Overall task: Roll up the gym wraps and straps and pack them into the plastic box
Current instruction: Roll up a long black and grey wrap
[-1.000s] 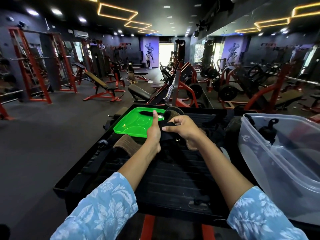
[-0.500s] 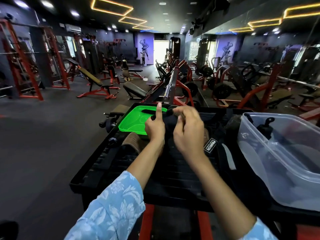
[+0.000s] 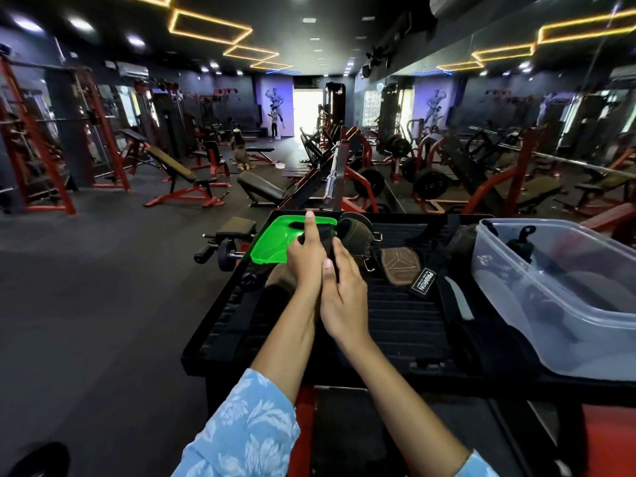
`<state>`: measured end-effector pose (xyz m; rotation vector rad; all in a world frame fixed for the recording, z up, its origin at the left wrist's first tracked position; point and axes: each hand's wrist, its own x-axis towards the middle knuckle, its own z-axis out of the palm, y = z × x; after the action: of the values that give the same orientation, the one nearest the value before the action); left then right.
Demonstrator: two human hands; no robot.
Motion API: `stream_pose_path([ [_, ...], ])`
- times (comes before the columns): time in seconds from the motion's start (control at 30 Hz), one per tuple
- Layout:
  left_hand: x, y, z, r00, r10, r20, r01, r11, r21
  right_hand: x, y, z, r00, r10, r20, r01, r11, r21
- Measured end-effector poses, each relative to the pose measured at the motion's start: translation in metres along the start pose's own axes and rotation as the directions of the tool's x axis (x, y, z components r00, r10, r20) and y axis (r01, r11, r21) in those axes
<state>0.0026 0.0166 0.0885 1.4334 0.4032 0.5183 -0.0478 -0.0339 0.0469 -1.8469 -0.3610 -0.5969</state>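
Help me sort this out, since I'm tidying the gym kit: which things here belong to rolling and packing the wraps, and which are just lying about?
Part of the job:
black wrap, gripped by left hand and right hand
clear plastic box
green lid
labelled black strap
brown pad

Just lying about:
dumbbell
barbell
benches

Plastic box (image 3: pixel 564 304) clear, glossy; green lid (image 3: pixel 272 249) glossy plastic; tray (image 3: pixel 395 315) matt black, ribbed.
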Motion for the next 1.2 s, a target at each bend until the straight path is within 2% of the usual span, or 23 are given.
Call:
stream_pose_path([
  [0.2,-0.005,0.01,-0.009,0.992,0.026,0.121,-0.02,0.999,-0.043,0.006,-0.011,0.003,0.99,0.016,-0.144,-0.023,0.998,-0.051],
  [0.43,-0.011,0.008,-0.017,0.991,0.016,0.133,0.006,0.986,-0.166,0.02,-0.016,0.0,0.98,0.099,-0.171,-0.094,0.995,0.037],
  [0.53,-0.008,0.008,-0.022,0.988,0.011,0.151,0.015,0.986,-0.167,0.016,-0.017,0.003,0.992,0.037,-0.123,-0.045,0.997,-0.057],
  [0.63,-0.013,0.006,-0.025,0.963,-0.076,0.26,0.155,0.942,-0.296,0.017,-0.013,0.003,0.999,0.031,-0.04,-0.034,0.995,-0.089],
  [0.73,-0.016,0.003,-0.026,0.93,-0.181,0.321,0.307,0.863,-0.402,0.022,-0.01,0.001,0.999,0.044,-0.023,-0.046,0.996,-0.081],
  [0.87,-0.012,0.004,-0.028,0.925,-0.186,0.332,0.325,0.841,-0.433,0.018,-0.01,0.004,1.0,0.001,-0.031,-0.004,0.995,-0.102],
  [0.97,-0.011,0.0,-0.029,0.933,-0.185,0.309,0.304,0.865,-0.4,0.016,-0.005,0.009,0.997,0.019,-0.079,-0.028,0.994,-0.108],
  [1.2,-0.015,-0.002,-0.03,0.923,-0.198,0.329,0.342,0.815,-0.469,0.019,0.0,0.013,0.989,0.104,-0.107,-0.114,0.989,-0.09],
])
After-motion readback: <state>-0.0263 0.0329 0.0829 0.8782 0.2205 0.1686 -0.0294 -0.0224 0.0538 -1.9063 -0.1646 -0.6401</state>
